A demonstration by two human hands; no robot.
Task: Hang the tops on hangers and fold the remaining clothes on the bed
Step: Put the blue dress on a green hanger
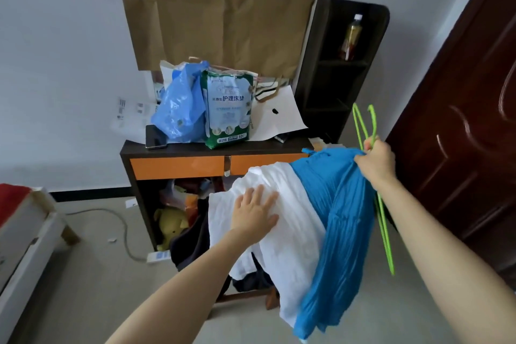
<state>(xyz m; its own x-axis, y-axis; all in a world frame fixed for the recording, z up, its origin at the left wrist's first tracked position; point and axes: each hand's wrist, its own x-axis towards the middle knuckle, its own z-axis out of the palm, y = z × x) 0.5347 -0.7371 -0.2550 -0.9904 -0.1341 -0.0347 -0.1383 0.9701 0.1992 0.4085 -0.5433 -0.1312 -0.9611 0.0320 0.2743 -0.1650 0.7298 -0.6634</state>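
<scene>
The white top (282, 234) lies crumpled, draped in front of and below the tabletop (184, 148). The blue pleated top (342, 218) overlaps its right side, hanging down. The green hangers (374, 126) stand near-upright, right of the tabletop.

Desk (184, 151) with blue bag (181, 109), pack (227, 109), phone (155, 135)

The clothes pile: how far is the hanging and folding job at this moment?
Nothing looks done yet: no garment is on a hanger and none lies folded. In hand: the right hand grips the green hangers and pinches the blue top; the left hand rests flat on the white garment. Left: hang the tops, then fold the dark clothes underneath on the bed, of which only a corner shows.
</scene>
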